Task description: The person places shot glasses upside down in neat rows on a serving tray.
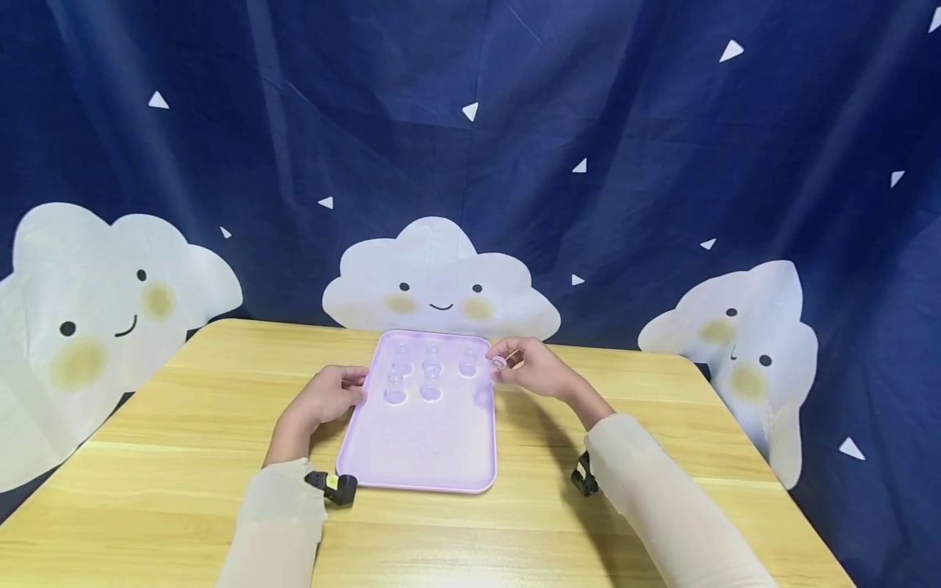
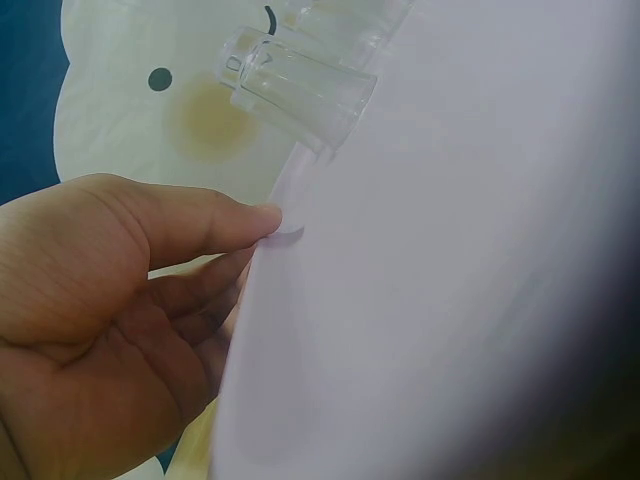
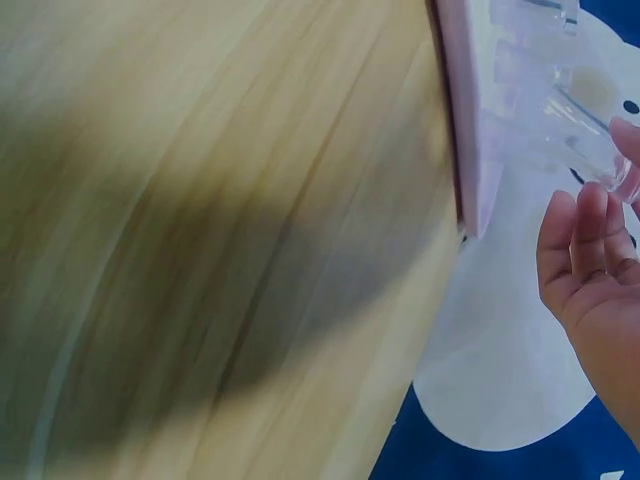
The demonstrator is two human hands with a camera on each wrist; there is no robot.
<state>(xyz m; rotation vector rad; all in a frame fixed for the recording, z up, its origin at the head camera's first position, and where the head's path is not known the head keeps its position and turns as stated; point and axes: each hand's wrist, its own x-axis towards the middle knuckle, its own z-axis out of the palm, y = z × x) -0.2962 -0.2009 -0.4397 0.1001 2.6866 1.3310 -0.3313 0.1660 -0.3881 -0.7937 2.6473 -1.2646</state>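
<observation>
A pale purple tray [image 1: 422,449] lies on the wooden table, with several small clear cups [image 1: 430,385] upright on its far half. My left hand [image 1: 331,394] pinches the tray's left rim; in the left wrist view the thumb lies on top of the rim and the fingers are beneath. At the far right corner, my right hand [image 1: 532,367] holds one small clear cup [image 1: 499,362] by its fingertips, just beside the tray's right rim. Only part of that hand [image 3: 600,265] enters the right wrist view.
The wooden table [image 1: 588,523] extends around the tray. Behind its far edge hangs a dark blue curtain [image 1: 412,122] with white clouds and triangles. Each wrist wears a small black camera, such as the left one [image 1: 334,487].
</observation>
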